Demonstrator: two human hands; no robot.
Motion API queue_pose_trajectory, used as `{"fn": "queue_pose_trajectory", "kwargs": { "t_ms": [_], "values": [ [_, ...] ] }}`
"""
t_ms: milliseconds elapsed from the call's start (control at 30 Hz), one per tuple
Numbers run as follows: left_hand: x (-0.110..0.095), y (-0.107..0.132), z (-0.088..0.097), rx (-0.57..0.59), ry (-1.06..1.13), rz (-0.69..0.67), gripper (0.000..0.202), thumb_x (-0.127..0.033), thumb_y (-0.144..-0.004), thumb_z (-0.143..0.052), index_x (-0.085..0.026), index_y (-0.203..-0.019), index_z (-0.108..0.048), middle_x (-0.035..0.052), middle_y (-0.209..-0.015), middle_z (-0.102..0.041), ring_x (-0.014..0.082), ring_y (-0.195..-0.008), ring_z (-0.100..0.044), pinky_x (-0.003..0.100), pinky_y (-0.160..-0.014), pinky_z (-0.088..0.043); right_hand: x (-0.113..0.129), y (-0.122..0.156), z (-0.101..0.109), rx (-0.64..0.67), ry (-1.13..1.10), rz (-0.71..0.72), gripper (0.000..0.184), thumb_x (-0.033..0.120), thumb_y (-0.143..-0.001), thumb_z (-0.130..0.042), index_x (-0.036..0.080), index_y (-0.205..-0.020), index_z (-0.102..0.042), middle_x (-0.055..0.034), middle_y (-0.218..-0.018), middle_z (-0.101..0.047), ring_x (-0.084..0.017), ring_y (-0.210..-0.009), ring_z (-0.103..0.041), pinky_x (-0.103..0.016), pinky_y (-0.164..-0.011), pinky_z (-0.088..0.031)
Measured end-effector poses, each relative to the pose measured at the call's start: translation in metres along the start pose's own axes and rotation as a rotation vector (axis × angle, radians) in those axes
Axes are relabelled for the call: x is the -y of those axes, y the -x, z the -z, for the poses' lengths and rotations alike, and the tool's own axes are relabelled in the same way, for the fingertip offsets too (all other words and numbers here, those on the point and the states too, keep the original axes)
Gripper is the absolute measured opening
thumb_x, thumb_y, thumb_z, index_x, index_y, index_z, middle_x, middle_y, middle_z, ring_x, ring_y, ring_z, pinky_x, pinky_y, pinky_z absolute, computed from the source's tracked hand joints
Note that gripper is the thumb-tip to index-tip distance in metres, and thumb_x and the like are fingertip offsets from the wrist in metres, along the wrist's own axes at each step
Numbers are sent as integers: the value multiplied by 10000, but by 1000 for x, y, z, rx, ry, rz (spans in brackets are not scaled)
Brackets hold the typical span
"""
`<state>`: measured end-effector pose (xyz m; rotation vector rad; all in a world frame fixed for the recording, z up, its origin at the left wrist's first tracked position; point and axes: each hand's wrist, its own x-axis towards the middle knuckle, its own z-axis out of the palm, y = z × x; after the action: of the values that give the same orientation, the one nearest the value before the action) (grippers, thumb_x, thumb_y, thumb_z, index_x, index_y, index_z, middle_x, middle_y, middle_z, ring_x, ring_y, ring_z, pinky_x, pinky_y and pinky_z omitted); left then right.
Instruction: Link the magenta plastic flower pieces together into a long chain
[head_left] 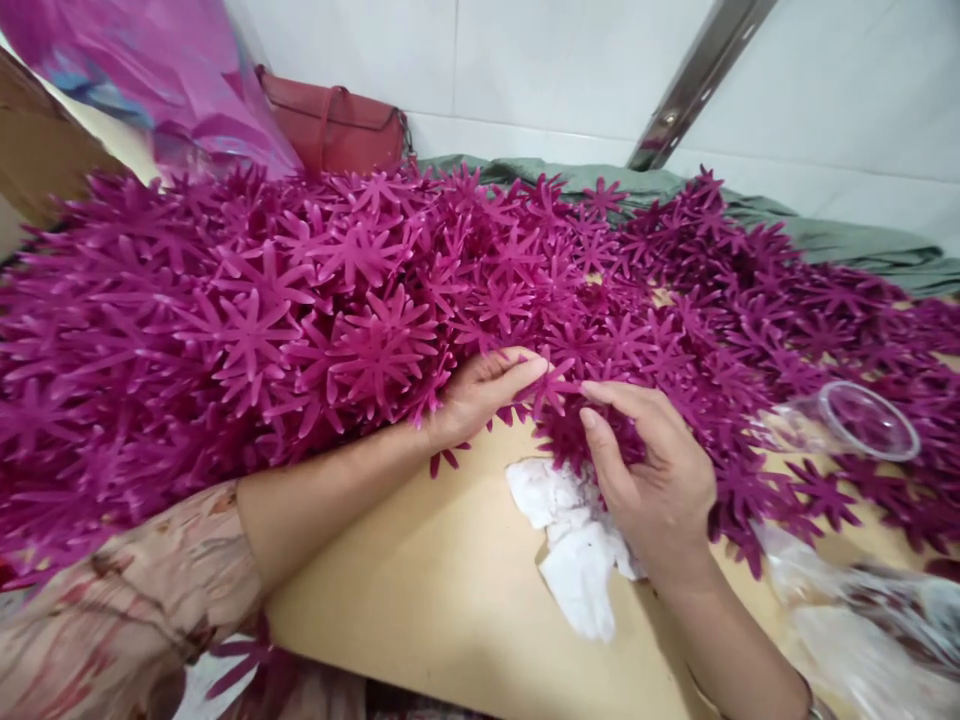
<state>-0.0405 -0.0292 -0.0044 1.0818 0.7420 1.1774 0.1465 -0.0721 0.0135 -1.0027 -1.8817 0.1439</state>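
A large heap of magenta star-shaped plastic flower pieces covers a tan board. My left hand reaches into the edge of the heap, fingers curled around a bunch of the pieces. My right hand meets it from the right, thumb and forefinger pinching one flower piece between the two hands. Under my right hand lies a crumpled white cloth on the board.
A clear plastic cup lies on its side at the right among the flowers. Clear plastic bags sit at the lower right. A red bag, a pink plastic sheet and green cloth lie against the white wall behind.
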Motion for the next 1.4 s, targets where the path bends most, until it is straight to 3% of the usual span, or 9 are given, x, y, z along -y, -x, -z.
{"fn": "queue_pose_trajectory", "kwargs": {
  "t_ms": [67,233,400,600,767,833,967,1133,1400],
  "values": [
    [-2,2,-1,-5,-133,-24,246,-412,-884,-688,-175,-819,-681,-53,-659,-586,79,-591,-514,211,-589,-408,0,0,-1,-7,2,8,337,144,-908,-694,213,-1238,-675,-107,-1123,-728,-240,-1073,-683,-432,-980,-548],
    [-10,7,-6,15,-197,-36,222,-356,-830,-735,-164,-743,-665,-45,-652,-589,83,-607,-517,211,-605,-423,4,0,-3,-27,15,-13,562,212,-875,-756,231,-1400,-556,-136,-1270,-662,-278,-1171,-638,-485,-1007,-545],
    [-9,11,-10,83,-164,9,256,-362,-832,-749,-162,-705,-651,-28,-626,-647,96,-592,-587,233,-648,-483,8,1,-4,13,5,-68,436,173,-903,-717,251,-1318,-610,-76,-1129,-694,-217,-1058,-655,-409,-967,-559],
    [-12,13,-12,66,-275,-19,325,-382,-863,-718,-169,-629,-647,-33,-566,-603,91,-538,-523,230,-572,-418,11,3,-3,91,-299,-386,310,240,-926,-694,250,-1233,-658,-35,-1030,-681,-181,-960,-676,-361,-926,-559],
    [-9,11,-11,67,-278,-55,225,-362,-861,-718,-165,-754,-692,-22,-667,-629,103,-626,-554,234,-625,-444,11,0,-1,-30,-374,-535,150,248,-908,-708,225,-1057,-708,-12,-897,-688,-158,-837,-660,-312,-831,-564],
    [-5,10,-10,48,-215,-52,176,-335,-828,-755,-167,-844,-704,-4,-755,-675,113,-683,-591,239,-664,-481,11,-1,0,-52,-376,-546,137,248,-899,-717,221,-1034,-707,-5,-867,-679,-153,-812,-648,-299,-805,-555],
    [-1,9,-10,50,-168,-30,156,-290,-803,-779,-160,-837,-701,7,-798,-689,108,-707,-601,238,-687,-508,8,-1,1,11,-347,-513,217,252,-915,-699,232,-1131,-694,-22,-963,-683,-167,-902,-654,-317,-856,-536],
    [-2,9,-11,53,-149,-4,217,-246,-773,-805,-155,-939,-698,7,-812,-695,105,-715,-622,237,-702,-523,7,2,1,47,-195,-396,57,242,-946,-660,235,-925,-713,-20,-936,-695,-179,-904,-652,-329,-869,-513],
    [-3,10,-10,89,-159,-32,200,-273,-779,-812,-161,-906,-706,-8,-778,-692,100,-691,-623,240,-710,-517,3,5,2,10,-162,-491,131,335,-949,-666,221,-884,-677,-2,-827,-677,-169,-767,-623,-320,-760,-485]
  ]
}}
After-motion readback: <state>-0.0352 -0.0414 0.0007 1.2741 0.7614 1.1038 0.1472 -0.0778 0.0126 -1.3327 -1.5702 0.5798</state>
